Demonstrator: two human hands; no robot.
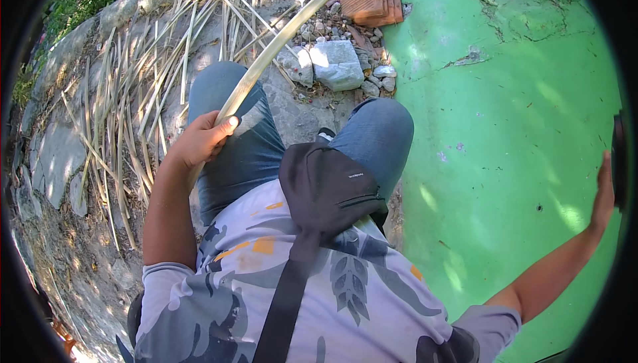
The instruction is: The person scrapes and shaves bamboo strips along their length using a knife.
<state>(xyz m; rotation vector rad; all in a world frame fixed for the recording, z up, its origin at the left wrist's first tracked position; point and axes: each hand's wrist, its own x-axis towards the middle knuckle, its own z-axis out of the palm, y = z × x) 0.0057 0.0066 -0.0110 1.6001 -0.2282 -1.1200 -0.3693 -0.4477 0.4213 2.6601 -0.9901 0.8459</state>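
Note:
My left hand (205, 138) is closed around a long, pale, slightly curved wooden strip (266, 56), its thumb pressed along the near side. The strip slants up and right from over my left knee to the top edge of the picture; its lower end shows below the hand. At the far right rim, my right hand (603, 193) reaches out over the green surface with the visible fingers stretched. It is beside a dark object (619, 163) that the rim cuts off; whether it touches that object I cannot tell.
Many similar pale strips (133, 97) lie scattered on the rough stone ground at left. Ahead of my knees are grey stone blocks (337, 65), rubble and stacked orange tiles (371, 5). A green-painted surface (492, 163) spans the right side. A black bag (329, 183) rests across my lap.

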